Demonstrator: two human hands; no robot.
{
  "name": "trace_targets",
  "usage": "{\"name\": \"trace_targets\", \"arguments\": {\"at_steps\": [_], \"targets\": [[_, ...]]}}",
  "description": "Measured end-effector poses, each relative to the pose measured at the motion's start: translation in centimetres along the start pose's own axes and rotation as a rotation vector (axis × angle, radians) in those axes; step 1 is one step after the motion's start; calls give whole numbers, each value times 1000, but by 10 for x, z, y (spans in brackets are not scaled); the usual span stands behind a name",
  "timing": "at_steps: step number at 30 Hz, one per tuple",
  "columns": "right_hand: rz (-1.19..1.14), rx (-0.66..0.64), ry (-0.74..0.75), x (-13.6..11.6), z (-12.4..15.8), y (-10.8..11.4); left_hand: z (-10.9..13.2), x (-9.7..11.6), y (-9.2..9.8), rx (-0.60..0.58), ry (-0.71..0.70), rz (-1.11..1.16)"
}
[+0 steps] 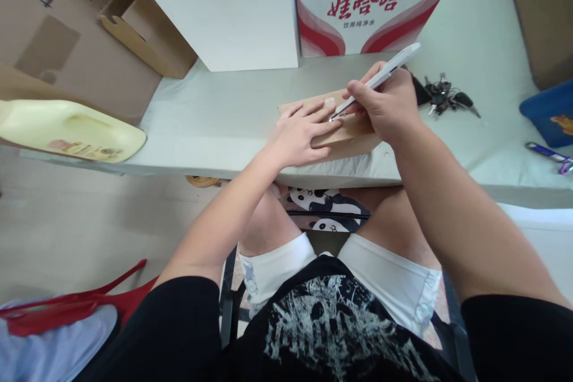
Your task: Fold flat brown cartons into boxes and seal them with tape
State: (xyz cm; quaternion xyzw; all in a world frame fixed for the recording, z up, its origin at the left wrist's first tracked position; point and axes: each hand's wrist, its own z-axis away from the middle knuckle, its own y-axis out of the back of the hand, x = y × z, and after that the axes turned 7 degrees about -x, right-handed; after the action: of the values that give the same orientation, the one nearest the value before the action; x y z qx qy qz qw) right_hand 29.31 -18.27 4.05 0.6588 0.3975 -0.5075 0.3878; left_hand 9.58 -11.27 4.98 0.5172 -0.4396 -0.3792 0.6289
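Note:
A small brown cardboard box (353,146) lies near the front edge of the table, directly before me. Spread over its top left part, my left hand (304,131) lies with fingers apart, pressing on the cardboard. My right hand (389,101) is closed around a white pen (382,77), its tip down at the box top close to my left fingertips. Small dark marks show near the tip; I cannot read them. A bunch of keys (443,95) lies just right of my right hand, with a dark flat item partly hidden behind the wrist.
White cartons (233,24) stand at the back, one with red lettering (367,3). At left are a pale yellow bottle (76,131) lying on its side and a large brown carton (58,30). A blue container (548,113) and a purple item (548,152) sit at right.

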Motion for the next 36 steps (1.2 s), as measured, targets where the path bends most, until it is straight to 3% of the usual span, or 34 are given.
{"name": "trace_targets", "arguments": {"at_steps": [18,36], "targets": [[-36,-48,-29,-4,1,-3,1,-1,1,22,-33,1],[33,20,18,8,-6,-5,0,2,4,-22,-12,15]]}}
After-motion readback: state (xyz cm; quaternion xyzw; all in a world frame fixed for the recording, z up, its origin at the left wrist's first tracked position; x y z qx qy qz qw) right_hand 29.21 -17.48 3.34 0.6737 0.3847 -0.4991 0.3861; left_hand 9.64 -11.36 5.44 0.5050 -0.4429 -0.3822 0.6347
